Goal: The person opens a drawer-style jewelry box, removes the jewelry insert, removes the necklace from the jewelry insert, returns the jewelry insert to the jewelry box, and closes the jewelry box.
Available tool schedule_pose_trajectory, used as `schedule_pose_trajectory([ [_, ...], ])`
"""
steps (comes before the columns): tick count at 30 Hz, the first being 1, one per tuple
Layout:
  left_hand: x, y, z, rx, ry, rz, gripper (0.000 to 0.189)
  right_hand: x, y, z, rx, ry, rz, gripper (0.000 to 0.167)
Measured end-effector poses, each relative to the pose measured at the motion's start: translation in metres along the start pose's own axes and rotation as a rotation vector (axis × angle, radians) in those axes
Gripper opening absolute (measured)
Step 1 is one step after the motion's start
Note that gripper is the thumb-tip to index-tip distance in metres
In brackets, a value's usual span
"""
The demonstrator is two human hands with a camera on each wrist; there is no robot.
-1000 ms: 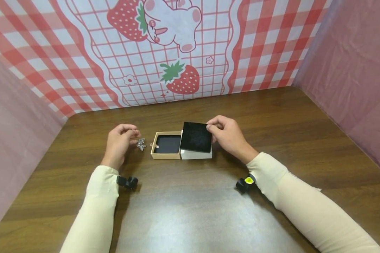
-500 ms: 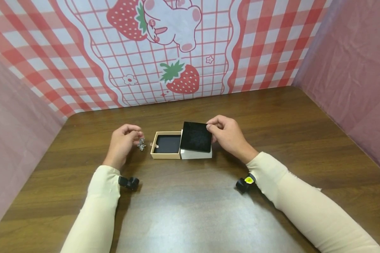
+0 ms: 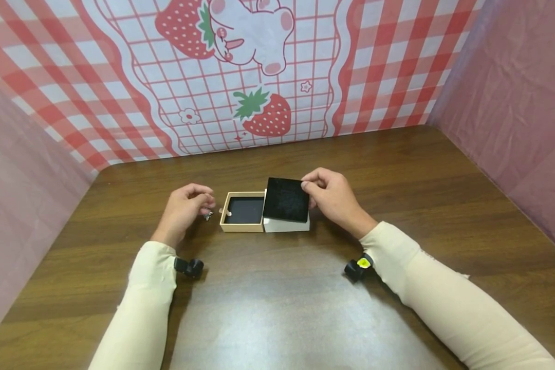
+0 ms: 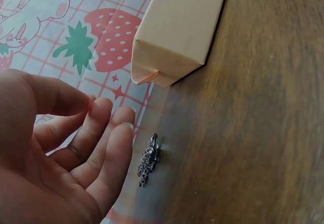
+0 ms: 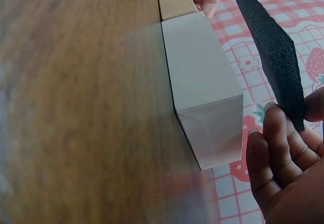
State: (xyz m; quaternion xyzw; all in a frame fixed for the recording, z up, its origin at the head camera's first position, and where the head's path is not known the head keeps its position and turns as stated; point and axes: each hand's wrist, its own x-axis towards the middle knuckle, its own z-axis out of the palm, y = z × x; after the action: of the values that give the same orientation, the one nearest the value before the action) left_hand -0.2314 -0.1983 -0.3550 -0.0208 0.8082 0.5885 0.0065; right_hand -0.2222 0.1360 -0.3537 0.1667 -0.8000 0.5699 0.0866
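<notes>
My right hand point(image 3: 333, 198) pinches a black foam pad point(image 3: 287, 199) at its far right corner, thumb on top. The pad hovers tilted over the white sleeve point(image 5: 202, 62) of a drawer-style box. On the left, a small silver piece of jewellery point(image 4: 149, 161), knobbly and chain-like, lies on the table. Beside it is my left hand point(image 4: 66, 148), its fingers loosely bent and holding nothing; in the head view those fingers partly cover the jewellery. Between the hands, the tan drawer point(image 3: 242, 229) is pulled out leftward from the sleeve, showing a dark inside.
A small ribbon tab point(image 4: 147, 77) sticks out of the drawer's left end. Behind the wooden table point(image 3: 268, 303) rises a red-and-white strawberry-print cloth point(image 3: 277, 103), with pink cloth point(image 3: 513, 92) at the sides. Each wrist wears a small black camera.
My left hand has shifted slightly right, over the jewellery, which now shows less in the head view. The right hand and the black foam pad have stayed in place.
</notes>
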Motion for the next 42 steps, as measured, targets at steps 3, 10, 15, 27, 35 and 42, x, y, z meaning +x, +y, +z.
schedule_pose_trajectory([
  [3,0.0001,-0.0004,0.0006,0.011,-0.024,0.001,0.026,-0.0003,-0.0007,0.0000,0.001,-0.002,0.003,0.012],
  [10,-0.0002,-0.0009,0.0030,0.037,-0.081,-0.001,0.027,-0.0001,-0.0006,0.0005,0.009,-0.004,0.007,0.012],
  [15,-0.0014,-0.0015,0.0037,0.054,-0.102,0.009,0.027,0.0006,-0.0011,0.0009,0.003,-0.005,0.002,0.012],
  [27,-0.0015,-0.0058,0.0050,0.147,-0.127,0.049,0.025,0.0029,-0.0015,0.0033,0.024,-0.002,0.039,0.011],
  [35,-0.0007,-0.0075,0.0062,0.153,-0.154,0.057,0.026,0.0011,-0.0022,0.0045,0.034,-0.019,0.060,0.011],
  [42,0.0001,-0.0083,0.0073,0.166,-0.152,0.066,0.025,0.0057,-0.0072,0.0084,-0.001,-0.053,0.060,0.012],
])
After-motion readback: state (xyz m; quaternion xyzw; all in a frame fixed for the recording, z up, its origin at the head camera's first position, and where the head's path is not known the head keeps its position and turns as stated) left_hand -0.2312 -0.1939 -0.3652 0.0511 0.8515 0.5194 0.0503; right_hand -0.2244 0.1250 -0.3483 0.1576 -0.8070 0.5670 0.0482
